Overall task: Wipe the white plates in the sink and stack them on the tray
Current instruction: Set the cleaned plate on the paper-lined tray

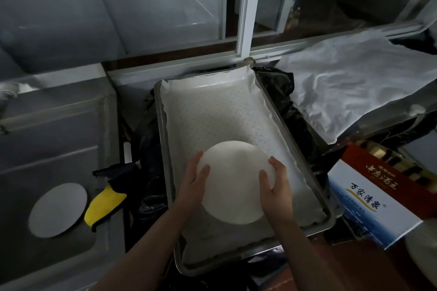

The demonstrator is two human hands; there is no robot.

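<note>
A white plate [234, 182] is over the near half of the metal tray [163, 139], which is lined with a dotted white sheet. My left hand [195, 181] grips the plate's left rim, thumb on top. My right hand [275, 183] grips the right rim, fingers curled over the edge. I cannot tell whether the plate rests on the liner or hangs just above it. A second white plate [58, 210] lies flat in the steel sink [59, 125] at the left. A yellow and black cloth [104, 205] is draped over the sink's right edge.
A blue, white and red carton [376, 201] stands right of the tray. Crumpled white sheeting [354, 85] covers the back right. Black plastic [276, 82] lies under the tray. A window frame [246, 7] runs along the back. Another white dish edge [425, 250] shows at the far right.
</note>
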